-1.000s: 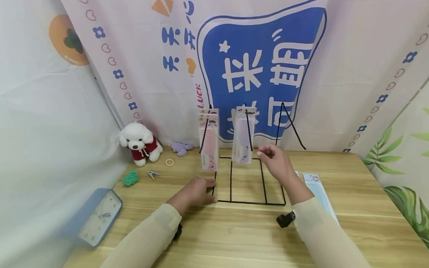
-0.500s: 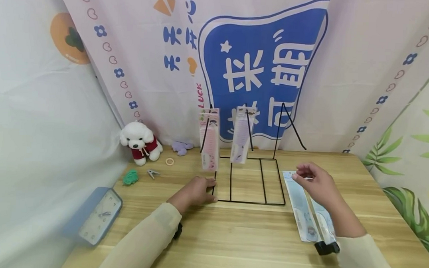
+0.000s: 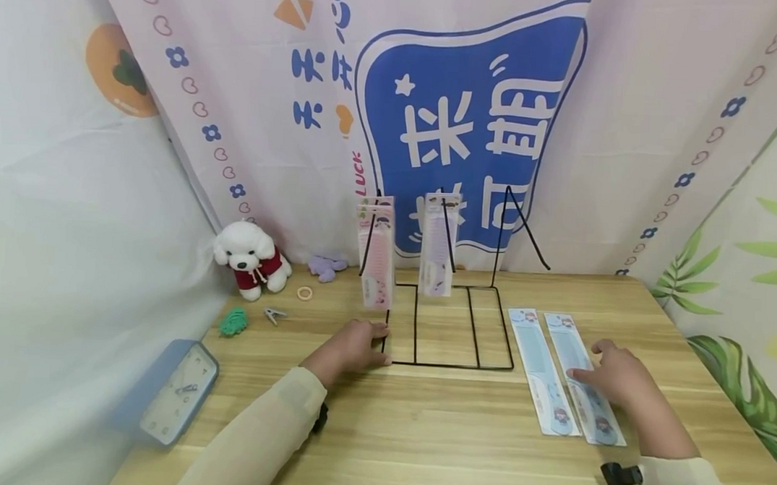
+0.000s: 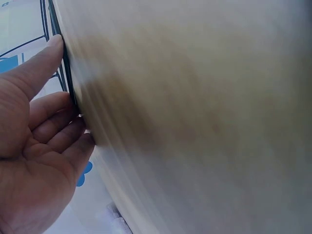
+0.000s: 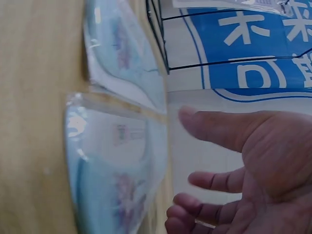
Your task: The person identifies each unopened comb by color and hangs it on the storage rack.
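A black wire display rack (image 3: 447, 365) stands on the table with three slanted hooks. Packaged pink combs (image 3: 376, 260) hang on its left hook, packaged purple combs (image 3: 438, 255) on the middle one; the right hook (image 3: 528, 228) is bare. My left hand (image 3: 348, 344) holds the left base wire with thumb and bent fingers, which also meet the wire in the left wrist view. Two packaged blue combs, a left one (image 3: 543, 372) and a right one (image 3: 584, 378), lie side by side right of the rack. Over the right pack hovers my right hand (image 3: 620, 379), thumb and fingers apart, holding nothing.
At the back left sit a white plush dog (image 3: 251, 258) and a purple item (image 3: 326, 267). Near them lie a wooden ring (image 3: 304, 293), a grey clip (image 3: 274, 315) and a green cord bundle (image 3: 233, 322). A blue clock (image 3: 180, 392) stands at the left edge.
My right hand has moved from beside the purple combs, right and toward me, to the right blue comb pack. It has uncovered both blue packs. My left hand has stayed at the rack.
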`<action>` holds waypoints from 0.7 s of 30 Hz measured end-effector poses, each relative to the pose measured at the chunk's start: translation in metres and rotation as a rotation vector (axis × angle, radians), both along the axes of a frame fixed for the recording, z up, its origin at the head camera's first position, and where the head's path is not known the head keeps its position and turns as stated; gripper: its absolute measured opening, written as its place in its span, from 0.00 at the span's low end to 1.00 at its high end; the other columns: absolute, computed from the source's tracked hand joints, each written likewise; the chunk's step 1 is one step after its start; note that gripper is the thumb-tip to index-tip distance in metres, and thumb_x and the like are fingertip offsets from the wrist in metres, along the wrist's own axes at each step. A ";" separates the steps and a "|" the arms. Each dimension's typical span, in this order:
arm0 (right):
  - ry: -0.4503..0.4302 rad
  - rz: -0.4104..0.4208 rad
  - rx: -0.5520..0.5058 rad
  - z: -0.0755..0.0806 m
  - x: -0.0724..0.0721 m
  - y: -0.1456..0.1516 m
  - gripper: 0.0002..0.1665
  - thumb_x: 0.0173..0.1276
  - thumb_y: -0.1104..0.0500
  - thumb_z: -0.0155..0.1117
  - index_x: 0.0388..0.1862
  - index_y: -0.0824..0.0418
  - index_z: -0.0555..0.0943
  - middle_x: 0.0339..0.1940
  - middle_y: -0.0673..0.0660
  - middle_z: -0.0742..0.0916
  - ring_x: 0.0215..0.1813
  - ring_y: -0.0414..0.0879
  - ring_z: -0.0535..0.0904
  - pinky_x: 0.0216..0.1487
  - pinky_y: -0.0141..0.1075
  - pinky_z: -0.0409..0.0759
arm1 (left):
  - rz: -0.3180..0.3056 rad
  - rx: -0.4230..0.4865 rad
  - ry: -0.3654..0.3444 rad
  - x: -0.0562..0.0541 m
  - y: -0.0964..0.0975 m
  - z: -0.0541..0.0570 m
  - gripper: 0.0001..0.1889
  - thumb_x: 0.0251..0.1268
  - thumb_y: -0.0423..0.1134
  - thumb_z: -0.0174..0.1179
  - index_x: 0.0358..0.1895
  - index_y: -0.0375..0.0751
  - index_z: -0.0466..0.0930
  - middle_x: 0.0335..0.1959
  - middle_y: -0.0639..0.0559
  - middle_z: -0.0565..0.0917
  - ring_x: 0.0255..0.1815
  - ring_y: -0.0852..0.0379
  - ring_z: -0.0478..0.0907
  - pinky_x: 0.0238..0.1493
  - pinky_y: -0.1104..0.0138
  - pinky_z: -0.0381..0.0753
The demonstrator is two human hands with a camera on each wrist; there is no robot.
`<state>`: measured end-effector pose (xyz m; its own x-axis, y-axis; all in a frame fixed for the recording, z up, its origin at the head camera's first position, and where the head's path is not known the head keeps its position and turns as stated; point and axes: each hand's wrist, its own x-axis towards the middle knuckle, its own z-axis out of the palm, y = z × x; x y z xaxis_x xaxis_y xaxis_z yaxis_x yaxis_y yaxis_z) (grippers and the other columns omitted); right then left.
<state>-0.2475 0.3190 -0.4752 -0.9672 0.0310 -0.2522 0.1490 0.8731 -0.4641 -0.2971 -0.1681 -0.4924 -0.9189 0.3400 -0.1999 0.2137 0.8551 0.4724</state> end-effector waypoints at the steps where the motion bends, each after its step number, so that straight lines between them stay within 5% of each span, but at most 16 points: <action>1: -0.013 0.000 0.015 -0.001 0.000 0.000 0.55 0.73 0.43 0.75 0.74 0.84 0.62 0.60 0.86 0.79 0.52 0.70 0.82 0.54 0.63 0.84 | -0.001 0.002 0.001 0.000 0.000 0.000 0.35 0.72 0.47 0.76 0.78 0.42 0.77 0.83 0.46 0.73 0.86 0.42 0.66 0.87 0.50 0.65; 8: -0.076 -0.027 0.091 -0.010 0.004 -0.004 0.53 0.70 0.48 0.77 0.64 0.91 0.62 0.41 0.76 0.83 0.40 0.60 0.81 0.42 0.51 0.85 | -0.004 0.014 0.005 0.001 -0.001 -0.004 0.35 0.71 0.48 0.76 0.78 0.42 0.77 0.82 0.46 0.74 0.85 0.42 0.67 0.87 0.50 0.66; 21: -0.139 -0.102 0.068 -0.009 0.000 -0.007 0.42 0.74 0.53 0.72 0.58 0.91 0.65 0.36 0.72 0.82 0.38 0.59 0.83 0.36 0.44 0.85 | -0.014 0.005 0.020 -0.001 -0.002 -0.003 0.36 0.70 0.47 0.76 0.78 0.40 0.77 0.82 0.44 0.73 0.85 0.40 0.67 0.86 0.49 0.66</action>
